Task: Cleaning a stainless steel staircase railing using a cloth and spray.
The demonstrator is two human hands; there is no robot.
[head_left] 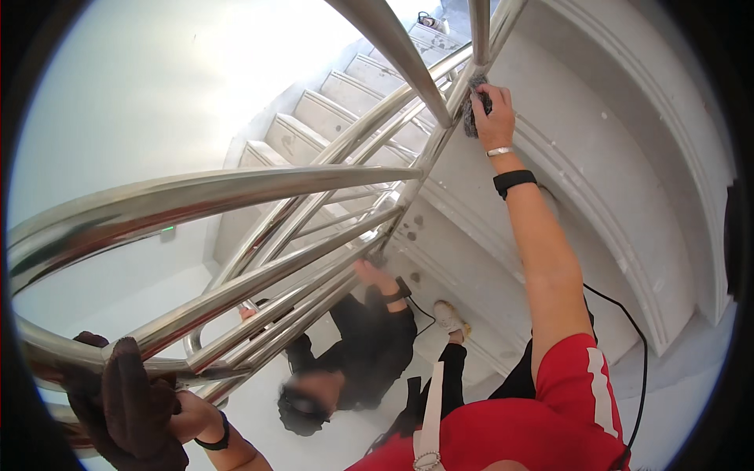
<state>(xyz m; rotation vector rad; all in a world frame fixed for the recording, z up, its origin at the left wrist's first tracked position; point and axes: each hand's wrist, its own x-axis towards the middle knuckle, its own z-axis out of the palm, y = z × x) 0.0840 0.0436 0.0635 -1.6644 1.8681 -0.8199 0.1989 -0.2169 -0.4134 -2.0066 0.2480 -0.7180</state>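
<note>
My right hand reaches far forward and grips a grey steel-wool scouring pad, which touches the metal rail along the stair side, close to the foot of an upright post. At the lower left, my left hand holds a dark brown cloth against the rounded end of the stainless-steel railing. Part of that hand's fingers is hidden by the cloth. Between my arms, several polished rails run from the lower left up to the post.
White stairs curve on the right. Another flight rises behind the rails, with a bag near its top. A person in black is below, one hand at the lower rails. A black cable hangs at my right side.
</note>
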